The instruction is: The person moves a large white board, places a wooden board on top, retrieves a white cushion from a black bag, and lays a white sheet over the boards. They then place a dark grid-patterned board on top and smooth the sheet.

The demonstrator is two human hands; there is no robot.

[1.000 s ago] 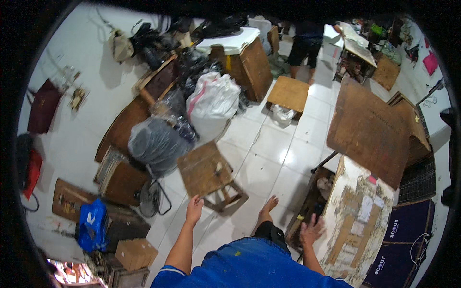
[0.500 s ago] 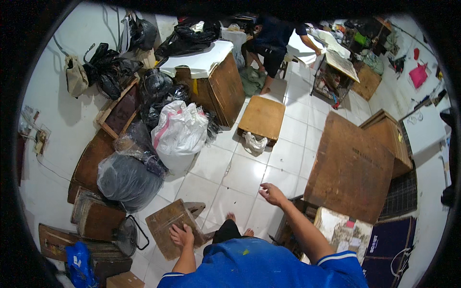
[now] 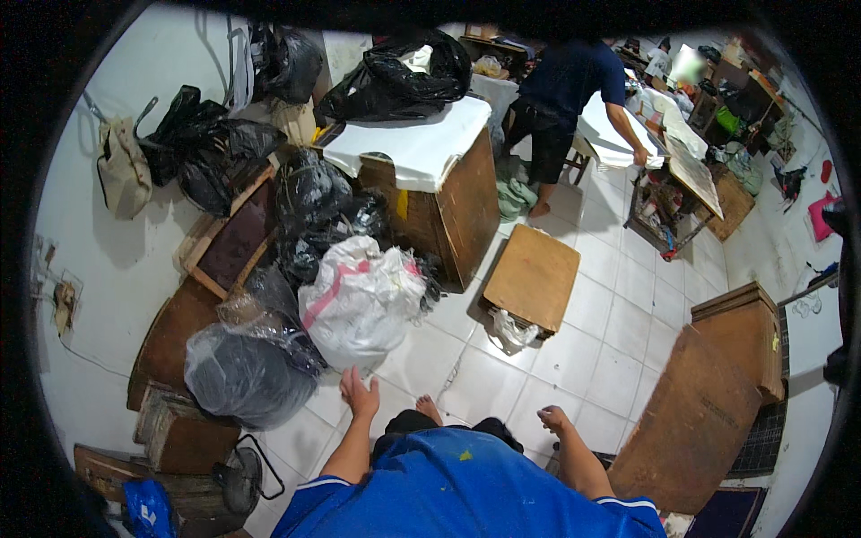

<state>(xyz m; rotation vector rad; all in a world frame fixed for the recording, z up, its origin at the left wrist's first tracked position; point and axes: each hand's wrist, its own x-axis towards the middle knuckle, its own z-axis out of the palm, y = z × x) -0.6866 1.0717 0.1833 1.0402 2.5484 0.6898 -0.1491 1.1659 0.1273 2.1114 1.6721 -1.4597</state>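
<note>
My left hand [image 3: 359,394] is held out over the floor with its fingers apart and nothing in it. It is nearest to a white woven sack [image 3: 363,309] with a pink stripe, which stands just beyond the fingertips. A dark bundle wrapped in clear plastic [image 3: 247,381] lies to the left of that hand. On the other side, my right hand [image 3: 554,419] hovers above the tiles with its fingers loosely curled in; nothing shows in them. A large brown board [image 3: 691,417] leans to the right of my right forearm.
A low wooden-topped stand [image 3: 531,273] with a white plastic bag [image 3: 511,332] is ahead on the tiles. Behind it, a person in dark clothes [image 3: 574,99] touches white sheets. A wooden cabinet [image 3: 457,211] stands left of it. A fan [image 3: 240,480] sits at lower left.
My left hand has come off the wooden stool and moved forward and right; the stool is out of view. My right hand has drawn back and curled. The other person has stood up more.
</note>
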